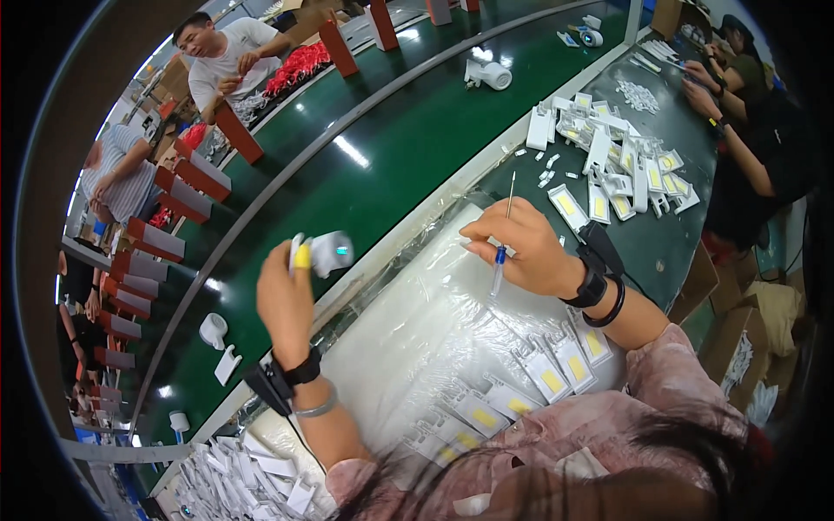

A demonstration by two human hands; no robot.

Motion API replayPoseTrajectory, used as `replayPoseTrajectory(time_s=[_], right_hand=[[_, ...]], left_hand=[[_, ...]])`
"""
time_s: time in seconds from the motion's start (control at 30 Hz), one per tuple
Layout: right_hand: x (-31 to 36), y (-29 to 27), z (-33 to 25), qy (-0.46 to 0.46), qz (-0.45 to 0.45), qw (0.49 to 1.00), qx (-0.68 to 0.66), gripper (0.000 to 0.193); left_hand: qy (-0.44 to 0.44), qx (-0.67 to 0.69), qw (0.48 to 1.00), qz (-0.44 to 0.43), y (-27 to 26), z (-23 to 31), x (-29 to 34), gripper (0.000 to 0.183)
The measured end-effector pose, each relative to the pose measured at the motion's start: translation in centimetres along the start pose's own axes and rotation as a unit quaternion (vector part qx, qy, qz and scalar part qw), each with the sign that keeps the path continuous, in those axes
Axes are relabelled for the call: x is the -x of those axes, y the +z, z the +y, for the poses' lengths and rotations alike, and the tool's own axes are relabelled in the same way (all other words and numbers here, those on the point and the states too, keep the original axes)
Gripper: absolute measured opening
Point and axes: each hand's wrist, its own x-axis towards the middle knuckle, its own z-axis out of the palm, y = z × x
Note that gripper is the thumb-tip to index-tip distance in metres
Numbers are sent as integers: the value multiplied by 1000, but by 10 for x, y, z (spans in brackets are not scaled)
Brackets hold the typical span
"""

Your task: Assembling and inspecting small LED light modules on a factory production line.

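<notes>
My left hand (285, 304) is closed round a white round-headed device (332, 253) with a small bluish spot on its face, above the near edge of the green belt. A yellow patch shows beside its fingers; I cannot tell whether it belongs to the device. In my right hand (528, 252) is a screwdriver (499, 260) with a blue and clear handle, its thin shaft pointing up and away. Under both hands lies a plastic-wrapped pad (373, 356). White flat parts with yellow panels (547, 378) are lined up along its near side, by my body.
A green conveyor belt (373, 204) curves past, carrying white devices (493, 76). White parts are heaped on the right table (647, 169) and at lower left (230, 478). Orange-and-grey upright pieces (236, 135) line the far side. Co-workers sit across and at right.
</notes>
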Motion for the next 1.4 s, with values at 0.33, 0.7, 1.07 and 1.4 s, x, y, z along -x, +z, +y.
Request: replayPoseTrajectory(time_s=[0.33, 0.7, 1.07, 1.4], right_hand=[[-21, -11, 9, 86, -74, 994, -4, 27], [-136, -31, 197, 86, -181, 901, 384, 32], [-141, 71, 311, -89, -246, 766, 587, 16], [-142, 42, 230, 55, -198, 963, 175, 12]], left_hand=[[-26, -61, 990, -126, -22, 22, 21, 30], [24, -93, 973, -212, -16, 28, 29, 32], [18, -118, 964, -236, 3, 12, 33, 24], [47, -59, 971, -226, 10, 23, 32, 39]])
